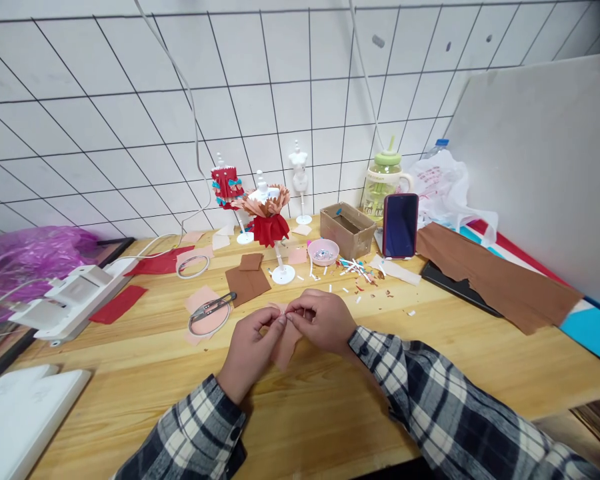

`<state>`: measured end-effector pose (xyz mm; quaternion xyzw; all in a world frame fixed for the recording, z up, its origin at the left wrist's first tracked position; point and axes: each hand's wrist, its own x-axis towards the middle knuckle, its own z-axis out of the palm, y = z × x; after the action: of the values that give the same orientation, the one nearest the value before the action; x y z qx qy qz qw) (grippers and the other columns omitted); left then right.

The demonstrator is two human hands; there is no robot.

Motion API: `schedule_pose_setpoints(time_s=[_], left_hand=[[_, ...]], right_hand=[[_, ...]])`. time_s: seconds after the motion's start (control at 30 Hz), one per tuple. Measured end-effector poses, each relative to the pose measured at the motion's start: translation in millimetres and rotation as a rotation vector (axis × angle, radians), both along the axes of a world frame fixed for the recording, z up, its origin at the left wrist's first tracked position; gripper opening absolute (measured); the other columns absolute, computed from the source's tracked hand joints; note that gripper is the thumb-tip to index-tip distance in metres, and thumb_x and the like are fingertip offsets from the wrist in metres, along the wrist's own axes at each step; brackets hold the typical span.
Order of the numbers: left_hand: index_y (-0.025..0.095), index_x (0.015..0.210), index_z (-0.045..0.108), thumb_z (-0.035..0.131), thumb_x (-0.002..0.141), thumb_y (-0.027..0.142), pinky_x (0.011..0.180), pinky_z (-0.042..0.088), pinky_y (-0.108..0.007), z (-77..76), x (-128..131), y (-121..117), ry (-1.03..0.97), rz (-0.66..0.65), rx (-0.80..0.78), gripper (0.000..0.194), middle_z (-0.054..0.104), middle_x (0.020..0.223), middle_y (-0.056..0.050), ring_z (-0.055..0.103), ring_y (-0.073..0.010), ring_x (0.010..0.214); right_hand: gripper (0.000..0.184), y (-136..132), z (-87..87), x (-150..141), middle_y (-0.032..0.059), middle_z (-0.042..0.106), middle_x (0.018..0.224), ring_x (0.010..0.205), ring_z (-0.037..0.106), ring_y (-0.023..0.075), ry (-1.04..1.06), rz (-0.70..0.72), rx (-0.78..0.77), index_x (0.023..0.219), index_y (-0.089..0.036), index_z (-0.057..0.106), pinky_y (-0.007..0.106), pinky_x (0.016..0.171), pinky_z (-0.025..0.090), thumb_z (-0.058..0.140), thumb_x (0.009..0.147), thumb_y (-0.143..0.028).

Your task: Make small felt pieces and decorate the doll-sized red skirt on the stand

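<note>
My left hand (254,347) and my right hand (325,321) meet over the front of the wooden table. Their fingertips pinch a small pink-tan piece of thin crepe-like material (286,348), which hangs down between them. What lies right under the fingertips is hidden. Just beyond my hands stands a white mini dress form (283,274) wearing a red skirt (271,231) and a pleated tan-brown top layer (266,204). To the left, thread snips (213,306) rest across a hoop (209,328) on a pink sheet. Brown squares (247,283) lie between the snips and the dress form.
Behind are a red-dressed form (226,183), a bare form (300,175), a cardboard box (347,230), a pink dish (323,252), a phone (400,225) and a green-lidded bottle (384,180). Paper scraps (357,270) litter the middle. A power strip (80,293) sits left, brown material (500,277) right.
</note>
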<state>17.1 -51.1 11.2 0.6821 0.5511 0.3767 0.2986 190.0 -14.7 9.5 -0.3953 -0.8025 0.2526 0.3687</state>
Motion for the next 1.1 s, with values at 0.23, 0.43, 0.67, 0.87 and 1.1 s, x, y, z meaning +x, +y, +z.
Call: schedule_pose_setpoints(time_s=[0.23, 0.43, 0.67, 0.87, 1.1], left_hand=[[0.018, 0.073, 0.067, 0.052, 0.088, 0.035, 0.064, 0.042, -0.024, 1.5, 1.2, -0.5, 0.116, 0.029, 0.024, 0.027, 0.067, 0.070, 0.000, 0.059, -0.0158, 0.068], [0.018, 0.075, 0.070, 0.053, 0.087, 0.033, 0.066, 0.044, -0.024, 0.7, 1.4, -1.6, 0.102, -0.004, 0.049, 0.025, 0.071, 0.074, -0.001, 0.063, -0.0161, 0.070], [0.017, 0.078, 0.069, 0.052, 0.089, 0.038, 0.067, 0.045, -0.024, 2.7, 0.6, -1.8, 0.081, -0.031, 0.064, 0.029, 0.071, 0.075, -0.002, 0.063, -0.0165, 0.070], [0.017, 0.075, 0.068, 0.050, 0.090, 0.036, 0.065, 0.045, -0.024, 3.0, -0.7, -0.4, 0.084, -0.022, 0.089, 0.030, 0.070, 0.072, -0.002, 0.061, -0.0158, 0.067], [0.018, 0.081, 0.068, 0.049, 0.092, 0.034, 0.068, 0.044, -0.023, 2.3, -0.5, -0.4, 0.141, -0.047, 0.122, 0.028, 0.070, 0.077, -0.002, 0.062, -0.0151, 0.071]], right_hand=[[0.008, -1.0, 0.3, -1.2, -0.0016, 0.065, 0.075, 0.065, 0.055, 0.0105, -0.038, -0.021, -0.013, 0.082, -0.022, 0.070, 0.023, 0.061, 0.038, 0.064, 0.078, -0.023], [0.003, -1.3, -1.4, -4.7, -0.0034, 0.060, 0.069, 0.060, 0.050, 0.0091, 0.017, -0.013, -0.096, 0.076, -0.019, 0.064, 0.021, 0.057, 0.036, 0.064, 0.073, -0.021], [0.005, -0.4, -5.7, -6.6, -0.0042, 0.057, 0.066, 0.056, 0.048, 0.0077, 0.132, 0.002, -0.183, 0.077, -0.018, 0.063, 0.019, 0.054, 0.037, 0.061, 0.073, -0.020], [0.007, -1.9, -5.4, -6.5, -0.0040, 0.058, 0.065, 0.056, 0.048, 0.0077, 0.145, -0.002, -0.175, 0.079, -0.019, 0.066, 0.019, 0.054, 0.037, 0.061, 0.074, -0.021], [0.006, -3.3, -5.1, -8.1, -0.0044, 0.058, 0.063, 0.055, 0.048, 0.0078, 0.181, -0.055, -0.213, 0.075, -0.019, 0.064, 0.019, 0.053, 0.037, 0.063, 0.075, -0.024]])
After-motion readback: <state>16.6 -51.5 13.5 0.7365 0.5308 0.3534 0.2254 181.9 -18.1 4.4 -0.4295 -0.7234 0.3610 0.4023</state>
